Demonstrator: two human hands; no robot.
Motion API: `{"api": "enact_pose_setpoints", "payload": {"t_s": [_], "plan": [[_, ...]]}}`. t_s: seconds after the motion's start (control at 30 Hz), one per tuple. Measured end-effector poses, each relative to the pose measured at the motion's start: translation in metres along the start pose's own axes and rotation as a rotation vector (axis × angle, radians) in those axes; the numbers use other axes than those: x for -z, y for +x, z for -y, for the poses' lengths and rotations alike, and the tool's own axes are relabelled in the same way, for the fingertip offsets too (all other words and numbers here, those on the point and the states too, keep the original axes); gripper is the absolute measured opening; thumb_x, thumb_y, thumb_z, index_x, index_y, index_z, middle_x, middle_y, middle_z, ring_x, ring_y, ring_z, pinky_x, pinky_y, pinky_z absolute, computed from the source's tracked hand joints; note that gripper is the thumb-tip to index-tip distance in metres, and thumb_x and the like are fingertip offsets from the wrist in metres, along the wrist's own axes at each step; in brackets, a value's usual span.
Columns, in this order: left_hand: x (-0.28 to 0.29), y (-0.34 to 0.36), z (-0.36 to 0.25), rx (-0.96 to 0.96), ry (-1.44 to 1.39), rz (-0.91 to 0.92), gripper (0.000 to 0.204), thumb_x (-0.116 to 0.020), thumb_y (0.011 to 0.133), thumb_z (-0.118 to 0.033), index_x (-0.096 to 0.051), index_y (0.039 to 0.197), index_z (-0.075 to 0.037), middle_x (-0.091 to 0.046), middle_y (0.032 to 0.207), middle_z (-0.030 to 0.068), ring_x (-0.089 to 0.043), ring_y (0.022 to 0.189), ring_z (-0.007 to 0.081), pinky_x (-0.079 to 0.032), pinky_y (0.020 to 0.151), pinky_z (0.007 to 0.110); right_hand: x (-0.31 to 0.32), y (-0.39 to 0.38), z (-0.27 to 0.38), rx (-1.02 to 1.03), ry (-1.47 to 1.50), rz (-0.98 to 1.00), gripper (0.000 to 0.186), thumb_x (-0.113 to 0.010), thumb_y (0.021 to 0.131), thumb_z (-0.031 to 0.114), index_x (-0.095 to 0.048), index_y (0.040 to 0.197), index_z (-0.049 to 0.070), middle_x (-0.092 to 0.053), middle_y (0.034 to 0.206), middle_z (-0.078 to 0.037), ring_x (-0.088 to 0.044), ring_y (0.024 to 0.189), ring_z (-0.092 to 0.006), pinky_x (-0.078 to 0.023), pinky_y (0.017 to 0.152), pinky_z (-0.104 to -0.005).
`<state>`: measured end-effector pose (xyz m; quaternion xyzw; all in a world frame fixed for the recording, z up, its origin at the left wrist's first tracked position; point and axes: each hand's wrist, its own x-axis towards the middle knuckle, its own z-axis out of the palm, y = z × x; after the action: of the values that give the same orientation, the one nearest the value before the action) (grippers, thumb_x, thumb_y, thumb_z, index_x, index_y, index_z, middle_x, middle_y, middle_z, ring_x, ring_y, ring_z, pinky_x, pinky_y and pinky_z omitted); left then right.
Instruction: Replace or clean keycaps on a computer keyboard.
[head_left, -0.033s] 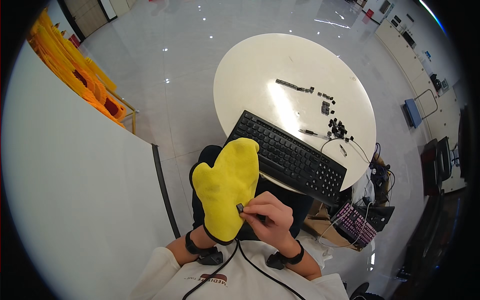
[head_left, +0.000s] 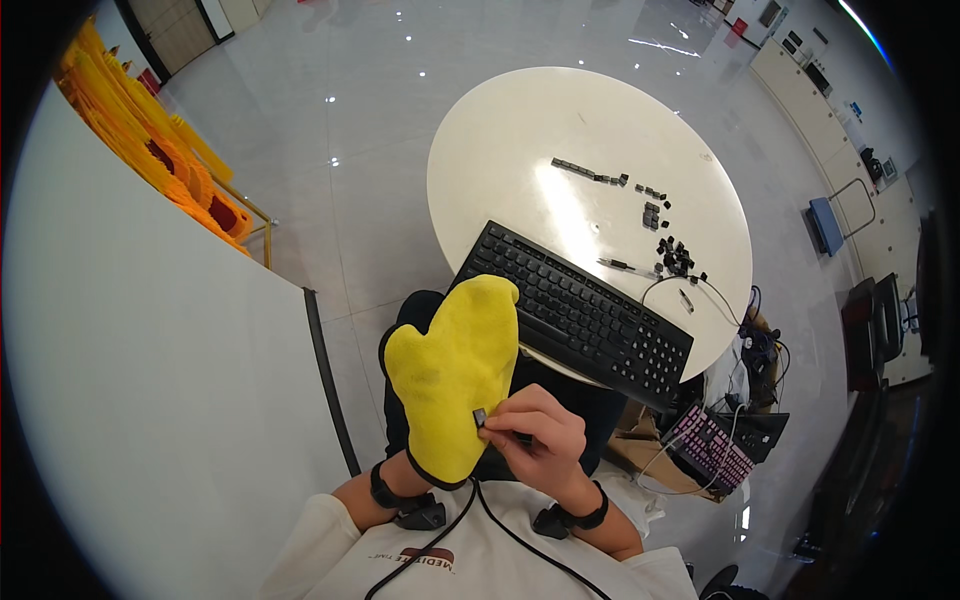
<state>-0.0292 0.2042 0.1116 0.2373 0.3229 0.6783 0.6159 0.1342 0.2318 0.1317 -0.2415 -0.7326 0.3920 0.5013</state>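
A yellow mitt with a dark cuff covers my left hand. Its thumb part stands apart and the finger part is stretched out, though the fingers themselves are hidden inside. Between the fingertips of my bare right hand is a small dark keycap, pressed against or just over the mitt near its cuff. Beyond the mitt lies a black keyboard at a slant, overhanging the near edge of the round white table. Bare pale switch spots show at the keyboard's right end, and the mitt covers part of its left end.
Loose keycaps lie in a heap and in rows on the table's right side. Near them are a dark pen-like tool and a small tweezer-like tool. A pink keyboard and cables sit below right. A white panel stands left.
The keycap has turned slightly in my right fingertips and shows more of its face. My hands and the keyboard look otherwise still.
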Motion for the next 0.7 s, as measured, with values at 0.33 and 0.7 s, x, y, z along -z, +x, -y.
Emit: {"api": "enact_pose_setpoints", "payload": {"t_s": [0.33,0.7], "plan": [[0.002,0.001,-0.005,0.059,0.150,0.154,0.067,-0.057,0.123,-0.039,-0.034,0.179,-0.008,-0.049,0.176,0.0144,-0.057,0.154,0.0279,-0.051,0.127,0.043,0.010,0.011,0.006,0.047,-0.109,0.127,0.037,-0.091,0.076,-0.014,-0.084,0.107,0.003,-0.077,0.102,-0.011,-0.072,0.085,-0.0247,-0.058,0.075,-0.0335],[-0.004,0.001,-0.006,0.106,0.199,0.159,0.073,-0.045,0.124,-0.054,-0.032,0.180,-0.009,-0.044,0.180,0.0160,-0.053,0.158,0.0304,-0.047,0.131,0.045,0.023,0.025,0.007,0.164,-0.219,0.268,0.034,-0.096,0.078,-0.003,-0.079,0.106,0.006,-0.079,0.109,-0.008,-0.075,0.089,-0.0274,-0.063,0.072,-0.0358]]}}
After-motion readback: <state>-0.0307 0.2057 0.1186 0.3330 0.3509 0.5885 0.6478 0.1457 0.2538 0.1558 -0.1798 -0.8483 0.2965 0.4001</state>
